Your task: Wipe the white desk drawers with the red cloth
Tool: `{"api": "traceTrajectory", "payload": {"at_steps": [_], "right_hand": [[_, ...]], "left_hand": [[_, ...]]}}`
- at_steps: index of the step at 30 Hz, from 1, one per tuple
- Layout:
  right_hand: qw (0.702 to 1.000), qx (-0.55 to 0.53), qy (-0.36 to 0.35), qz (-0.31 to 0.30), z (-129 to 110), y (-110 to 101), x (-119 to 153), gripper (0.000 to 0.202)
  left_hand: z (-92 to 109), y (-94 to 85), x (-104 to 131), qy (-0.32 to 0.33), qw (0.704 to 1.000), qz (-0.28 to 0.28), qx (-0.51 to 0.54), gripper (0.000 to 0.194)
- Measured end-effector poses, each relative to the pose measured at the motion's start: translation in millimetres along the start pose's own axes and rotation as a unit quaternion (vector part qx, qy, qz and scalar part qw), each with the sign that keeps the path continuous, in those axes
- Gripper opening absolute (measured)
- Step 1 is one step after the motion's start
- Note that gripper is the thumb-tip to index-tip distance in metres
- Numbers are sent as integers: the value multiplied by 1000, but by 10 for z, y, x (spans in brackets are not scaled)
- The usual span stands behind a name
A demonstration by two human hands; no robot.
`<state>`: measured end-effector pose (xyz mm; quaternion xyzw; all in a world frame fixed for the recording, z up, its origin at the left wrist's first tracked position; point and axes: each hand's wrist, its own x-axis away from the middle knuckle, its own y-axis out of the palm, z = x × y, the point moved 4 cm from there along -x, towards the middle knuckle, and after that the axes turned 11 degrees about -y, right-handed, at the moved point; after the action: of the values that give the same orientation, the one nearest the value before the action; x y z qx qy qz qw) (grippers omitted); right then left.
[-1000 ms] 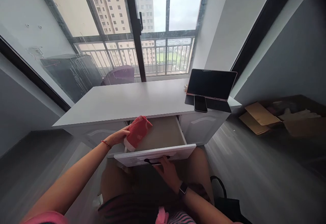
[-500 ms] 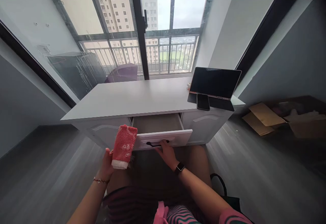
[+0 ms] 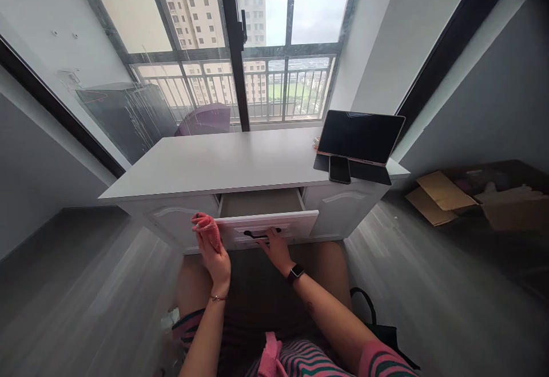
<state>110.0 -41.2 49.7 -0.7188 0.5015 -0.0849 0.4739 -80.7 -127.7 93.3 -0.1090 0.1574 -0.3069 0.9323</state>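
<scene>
A white cabinet (image 3: 214, 159) stands in front of me with its middle drawer (image 3: 295, 225) pulled partly out; the visible inside of the drawer is bare. My left hand (image 3: 217, 260) is closed on a bunched red cloth (image 3: 207, 229) at the drawer's left front corner. On the drawer front is a dark curved handle (image 3: 253, 234). My right hand (image 3: 277, 251), with a watch on the wrist, has its fingers hooked over the right part of this handle.
A tablet (image 3: 362, 137) on a dark stand and a phone (image 3: 339, 170) sit at the cabinet top's right end. An open cardboard box (image 3: 446, 191) is on the floor at right. A black bag (image 3: 384, 334) lies by my right leg. Windows rise behind the cabinet.
My left hand has moved right and turned, and the red cloth went from hanging spread out to bunched up in it. My right hand stays at the handle. The drawer sits slightly further in.
</scene>
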Motion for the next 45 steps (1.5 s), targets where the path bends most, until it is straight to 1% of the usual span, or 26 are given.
{"api": "traceTrajectory", "payload": {"at_steps": [2, 4, 6, 8, 10, 12, 15, 17, 19, 21, 23, 25, 29, 32, 38, 41, 45], "right_hand": [[1000, -13, -2, 2, -2, -15, -5, 23], [999, -36, -8, 4, -1, -32, -3, 20], [997, -73, -17, 10, -2, -47, 21, 19], [993, -112, -30, 25, -10, -76, 76, 23], [987, -140, -40, 70, -20, -162, 154, 24], [978, -140, -42, 149, -15, -343, 233, 23], [956, -71, -32, 281, 45, -761, 299, 24], [945, -4, -28, 327, 124, -1045, 276, 26], [944, 49, -14, 327, 245, -1252, 215, 29], [949, 73, 1, 307, 381, -1362, 156, 33], [956, 71, 8, 283, 493, -1394, 123, 38], [962, 61, 8, 268, 559, -1395, 112, 42], [965, 36, -1, 260, 605, -1446, 93, 47], [970, 10, -2, 243, 639, -1519, 44, 51], [980, -6, 11, 197, 711, -1614, -58, 61], [982, -7, 16, 189, 712, -1632, -82, 62], [980, -9, 23, 199, 695, -1630, -83, 61]], "left_hand": [[53, 306, 46, 68, 996, -22, -62, 74], [43, 521, 105, 102, 990, -18, -97, 75], [1, 646, 156, 113, 987, -5, -116, 75], [-33, 725, 194, 124, 983, -5, -133, 73], [-48, 786, 220, 137, 980, -8, -144, 70], [-43, 847, 246, 154, 977, -11, -145, 67], [-20, 958, 303, 181, 973, -17, -144, 63], [-6, 1039, 352, 189, 970, -20, -151, 60], [11, 1113, 408, 193, 967, -20, -164, 58], [37, 1182, 471, 204, 962, -25, -181, 58], [71, 1250, 537, 225, 951, -35, -209, 61], [111, 1324, 603, 255, 934, -52, -244, 63], [194, 1487, 731, 316, 895, -104, -298, 67], [248, 1606, 821, 354, 867, -139, -322, 66], [322, 1838, 979, 437, 798, -237, -341, 63], [362, 1922, 1022, 455, 766, -297, -343, 66], [384, 1980, 1071, 469, 731, -377, -323, 69]]}}
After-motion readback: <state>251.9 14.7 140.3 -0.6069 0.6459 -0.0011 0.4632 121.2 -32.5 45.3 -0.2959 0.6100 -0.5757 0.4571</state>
